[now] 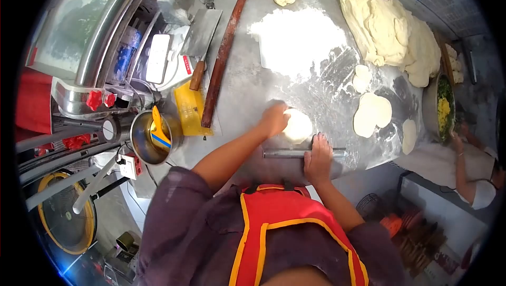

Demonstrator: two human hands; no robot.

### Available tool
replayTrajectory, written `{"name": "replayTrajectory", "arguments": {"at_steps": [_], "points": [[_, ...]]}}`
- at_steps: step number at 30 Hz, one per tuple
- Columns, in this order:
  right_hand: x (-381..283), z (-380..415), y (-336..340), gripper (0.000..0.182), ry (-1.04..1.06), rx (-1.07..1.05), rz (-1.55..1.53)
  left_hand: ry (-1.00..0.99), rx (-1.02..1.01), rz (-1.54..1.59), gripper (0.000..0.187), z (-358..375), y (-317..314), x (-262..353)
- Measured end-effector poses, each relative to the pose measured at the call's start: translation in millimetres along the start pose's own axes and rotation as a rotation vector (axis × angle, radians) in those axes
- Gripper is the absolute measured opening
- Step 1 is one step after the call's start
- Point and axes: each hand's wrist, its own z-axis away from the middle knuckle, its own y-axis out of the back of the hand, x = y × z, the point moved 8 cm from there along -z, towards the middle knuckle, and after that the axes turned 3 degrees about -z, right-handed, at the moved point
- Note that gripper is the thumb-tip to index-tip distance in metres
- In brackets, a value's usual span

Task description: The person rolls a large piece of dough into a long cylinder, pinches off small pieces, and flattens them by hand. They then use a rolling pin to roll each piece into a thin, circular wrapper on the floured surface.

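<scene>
A small round of dough [299, 127] lies on the metal worktop in front of me. My left hand [275, 120] has its fingers curled around the left edge of this dough. My right hand [319, 160] rests flat over a grey metal rolling pin [282, 153], fingers stretched toward the dough. The pin lies crosswise, close to the front edge of the worktop. Flattened dough pieces [372, 114] sit to the right, two of them touching. Beyond them is a smaller dough piece [361, 79].
White flour [300, 41] covers the middle back. Large dough [387, 33] is at back right. A long wooden rolling pin [227, 49], cleaver [203, 33] and pot [153, 138] stand left. At right, a co-worker's hand [457, 141] is beside a bowl of green and yellow filling [444, 112].
</scene>
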Motion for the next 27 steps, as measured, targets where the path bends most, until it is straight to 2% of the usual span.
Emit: {"name": "replayTrajectory", "arguments": {"at_steps": [1,2,3,6,9,10,12,13,14,15,16,17,21,22,24,25,27], "points": [[-1.4,6.0,-0.5,0.053,-0.033,-0.073,-0.009,-0.011,-0.009,0.066,0.028,7.1,-1.5,-3.3],[-2.3,-14.9,-0.9,0.052,0.020,0.047,0.040,0.008,-0.292,-0.095,0.031,3.9,-22.6,-8.0],[0.8,-41.7,-2.4,0.051,0.054,0.174,0.019,0.002,-0.231,-0.115,0.030,-0.2,-16.1,1.4],[21.1,-126.4,-21.1,0.052,-0.125,0.047,0.055,-0.082,-0.008,-0.193,0.027,-29.3,-14.3,22.7],[19.1,-128.7,-21.4,0.052,-0.111,0.036,-0.015,0.029,-0.304,-0.364,0.025,-36.8,-15.8,44.9],[13.4,-105.1,-17.4,0.053,-0.083,-0.003,-0.046,-0.013,-0.306,-0.375,0.029,-38.2,-19.3,37.3],[-2.4,-32.2,-8.5,0.055,0.073,0.113,0.021,-0.033,-0.060,-0.199,0.031,-23.4,-8.0,10.8],[-1.7,-15.5,-7.4,0.055,0.053,0.054,-0.002,-0.047,0.071,-0.117,0.033,-16.5,3.5,0.9],[-2.1,-1.3,-3.9,0.056,0.034,-0.009,-0.029,0.016,0.138,0.024,0.035,-6.3,6.9,-10.3],[-3.5,7.5,-2.6,0.057,0.014,-0.080,-0.059,-0.003,0.058,-0.035,0.035,-6.1,0.7,-9.3],[-5.4,-13.5,-1.4,0.056,0.003,-0.051,-0.030,-0.021,-0.026,-0.096,0.035,-3.3,-5.4,-7.8],[-6.6,-41.4,-2.5,0.054,0.073,0.083,0.007,-0.041,-0.105,-0.155,0.035,-1.1,-10.1,-3.9],[13.4,-141.1,-17.3,0.050,-0.072,0.104,0.054,0.085,-0.156,-0.192,0.036,-34.3,2.2,32.4],[8.3,-137.3,-14.4,0.050,-0.038,0.105,0.021,0.088,-0.299,-0.329,0.032,-42.4,-8.1,38.1],[-1.0,-84.2,-6.5,0.051,0.014,0.074,-0.035,-0.007,-0.193,-0.274,0.031,-33.1,0.0,27.0],[-8.4,-46.5,-4.5,0.054,0.098,0.122,-0.029,-0.055,-0.137,-0.243,0.031,-27.4,3.5,18.5],[3.4,1.9,-17.2,0.074,-0.015,-0.187,-0.044,0.038,-0.047,-0.191,0.039,-18.1,6.2,-12.1]]}}
